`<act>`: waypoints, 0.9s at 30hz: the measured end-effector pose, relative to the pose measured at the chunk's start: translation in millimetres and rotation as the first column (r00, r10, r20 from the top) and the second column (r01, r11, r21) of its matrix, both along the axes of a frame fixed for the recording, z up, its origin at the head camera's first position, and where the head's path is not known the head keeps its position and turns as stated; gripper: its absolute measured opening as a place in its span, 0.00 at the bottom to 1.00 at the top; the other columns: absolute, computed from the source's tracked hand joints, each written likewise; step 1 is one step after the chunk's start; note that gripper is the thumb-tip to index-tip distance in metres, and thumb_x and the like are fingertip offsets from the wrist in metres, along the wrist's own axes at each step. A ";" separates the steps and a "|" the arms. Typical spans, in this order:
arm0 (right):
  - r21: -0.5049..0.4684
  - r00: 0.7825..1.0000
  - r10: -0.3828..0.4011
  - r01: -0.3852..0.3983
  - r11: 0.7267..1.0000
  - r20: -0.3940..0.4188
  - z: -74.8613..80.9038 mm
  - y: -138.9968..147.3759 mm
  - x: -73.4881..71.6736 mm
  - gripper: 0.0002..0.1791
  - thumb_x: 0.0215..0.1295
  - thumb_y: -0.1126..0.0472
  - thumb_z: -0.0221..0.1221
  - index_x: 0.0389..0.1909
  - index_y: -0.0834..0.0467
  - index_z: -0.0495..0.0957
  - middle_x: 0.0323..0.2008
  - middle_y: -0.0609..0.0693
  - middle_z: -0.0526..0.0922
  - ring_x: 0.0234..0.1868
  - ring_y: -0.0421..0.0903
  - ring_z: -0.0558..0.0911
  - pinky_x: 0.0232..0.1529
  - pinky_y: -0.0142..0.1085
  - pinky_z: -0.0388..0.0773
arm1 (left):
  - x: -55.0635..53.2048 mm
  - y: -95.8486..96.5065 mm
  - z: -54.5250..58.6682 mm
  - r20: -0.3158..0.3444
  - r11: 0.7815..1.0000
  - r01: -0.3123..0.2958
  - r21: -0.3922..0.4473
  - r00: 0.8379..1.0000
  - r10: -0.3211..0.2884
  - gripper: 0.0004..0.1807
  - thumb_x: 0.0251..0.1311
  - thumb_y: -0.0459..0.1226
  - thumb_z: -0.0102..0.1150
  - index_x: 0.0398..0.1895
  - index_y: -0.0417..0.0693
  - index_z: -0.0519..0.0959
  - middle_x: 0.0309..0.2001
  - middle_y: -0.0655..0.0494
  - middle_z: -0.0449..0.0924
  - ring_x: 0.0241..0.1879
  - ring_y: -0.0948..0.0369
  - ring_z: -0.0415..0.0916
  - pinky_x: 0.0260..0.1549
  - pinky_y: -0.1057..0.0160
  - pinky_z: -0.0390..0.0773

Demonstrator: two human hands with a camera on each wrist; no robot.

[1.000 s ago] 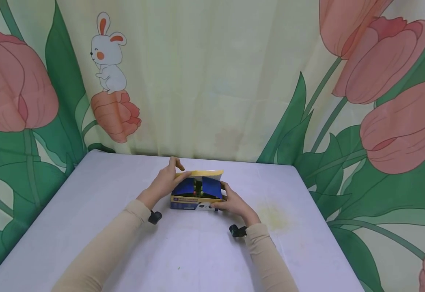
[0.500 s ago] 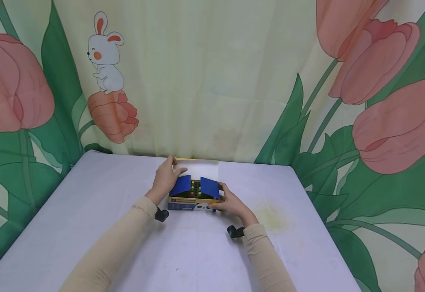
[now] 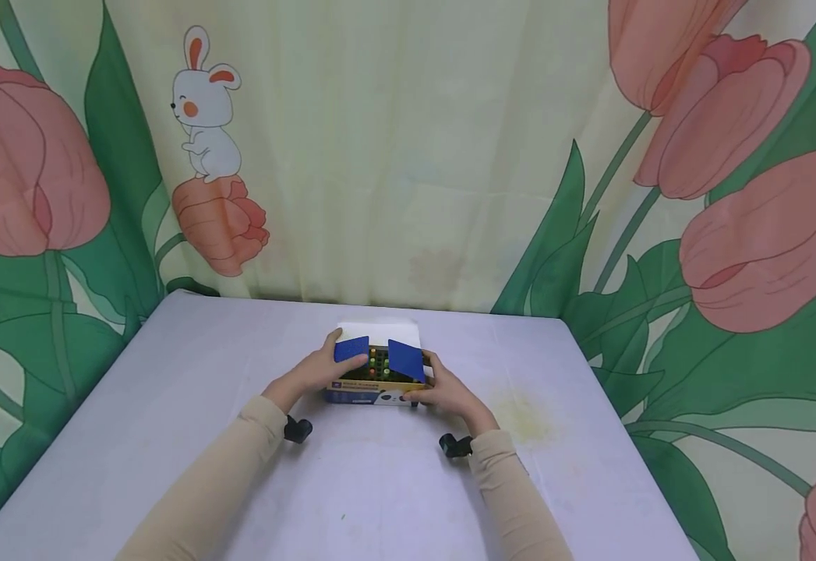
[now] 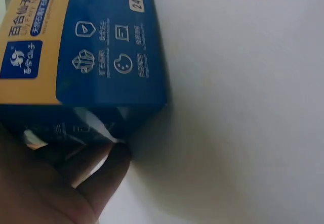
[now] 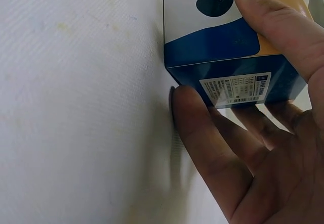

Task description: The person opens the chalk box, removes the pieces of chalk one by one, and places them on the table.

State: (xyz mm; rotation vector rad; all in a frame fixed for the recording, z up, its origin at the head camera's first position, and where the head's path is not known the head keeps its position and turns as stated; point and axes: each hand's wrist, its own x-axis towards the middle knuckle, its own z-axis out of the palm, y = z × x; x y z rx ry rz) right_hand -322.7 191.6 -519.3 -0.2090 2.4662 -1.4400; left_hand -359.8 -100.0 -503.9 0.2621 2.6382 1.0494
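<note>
On the table stands a blue and yellow cardboard chalk box [image 3: 362,396], its printed front towards me. The white inside of its lid [image 3: 383,333] shows behind. A left blue flap [image 3: 351,347] and a right blue flap [image 3: 405,358] tilt up, with coloured stick ends [image 3: 378,363] between them. My left hand [image 3: 309,369] holds the box's left end, thumb across the left flap; in the left wrist view its fingers [image 4: 109,176] touch the lower end. My right hand [image 3: 451,391] grips the right end, its thumb [image 5: 278,19] on the front panda print and fingers along the labelled end.
A white cloth covers the table [image 3: 379,483]. Behind it hangs a curtain [image 3: 393,171] printed with tulips and a rabbit. A faint yellowish stain [image 3: 523,417] marks the cloth to the right. A tiny green speck [image 3: 343,516] lies near the front.
The lid has swung back from over the box and now leans away behind it. My left hand has left the lid and come down onto the left flap and end. The right hand keeps its grip.
</note>
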 end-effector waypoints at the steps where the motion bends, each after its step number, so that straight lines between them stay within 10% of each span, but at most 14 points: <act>1: -0.001 1.000 -0.001 0.001 1.000 0.001 -0.2 0.0 0.1 0.61 0.57 0.48 0.77 0.82 0.49 0.48 0.82 0.56 0.55 0.79 0.65 0.60 0.75 0.61 0.59 | 1.5 -0.3 -0.5 -0.007 1.000 0.008 -0.010 1.000 -0.008 0.69 0.56 0.79 0.51 0.85 0.49 0.34 0.73 0.26 0.65 0.69 0.34 0.69 0.67 0.35 0.68; 8: 0.013 1.000 -0.029 0.029 0.999 -0.011 -3.1 -1.2 3.6 0.63 0.54 0.46 0.79 0.83 0.48 0.48 0.81 0.56 0.55 0.79 0.64 0.61 0.74 0.60 0.62 | 8.6 0.1 -5.3 -0.071 1.000 0.005 -0.021 0.997 -0.006 0.79 0.43 0.74 0.70 0.85 0.52 0.31 0.67 0.28 0.73 0.63 0.38 0.77 0.60 0.39 0.77; 21: 0.109 0.987 -0.120 0.131 0.985 -0.104 -0.9 -19.1 11.0 0.62 0.63 0.26 0.61 0.85 0.54 0.44 0.79 0.64 0.59 0.74 0.70 0.67 0.69 0.64 0.68 | 7.9 -0.6 -12.4 -0.082 0.999 -0.035 0.017 0.996 0.036 0.79 0.42 0.73 0.71 0.85 0.55 0.30 0.70 0.28 0.69 0.65 0.38 0.74 0.62 0.37 0.74; 27: 0.060 0.973 -0.172 0.183 0.981 -0.154 4.8 -20.3 10.3 0.59 0.70 0.33 0.60 0.85 0.52 0.34 0.77 0.69 0.61 0.71 0.71 0.71 0.60 0.57 0.80 | 8.2 -0.4 -10.6 -0.096 0.996 -0.022 0.089 0.995 0.030 0.77 0.43 0.71 0.73 0.86 0.57 0.33 0.76 0.30 0.61 0.70 0.37 0.69 0.65 0.35 0.71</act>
